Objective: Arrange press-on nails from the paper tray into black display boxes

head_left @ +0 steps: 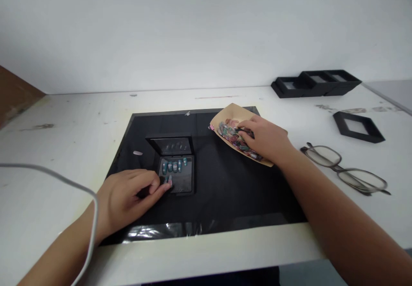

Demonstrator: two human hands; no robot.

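Note:
A small black nail case [193, 179] lies with its mirrored lid [170, 146] raised. Several teal false nails [175, 167] stand in a row inside it, with a few more near its front left. At the case's left edge my left hand [128, 196] is closed, thumb reaching over the edge beside a pinkish nail; the other fingertips are hidden. My right hand [267, 138] dips into a tan paper tray [233, 109] heaped with mixed false nails [227, 132]. Its thumb and index finger are drawn close together among them; what lies between is unclear.
A black mat [222, 200] covers the middle of the white table, with one pale nail [137, 153] on its left. Glasses [337, 168], a black frame [358, 127] and joined black frames [317, 83] lie right. A grey cable [64, 179] crosses my left forearm.

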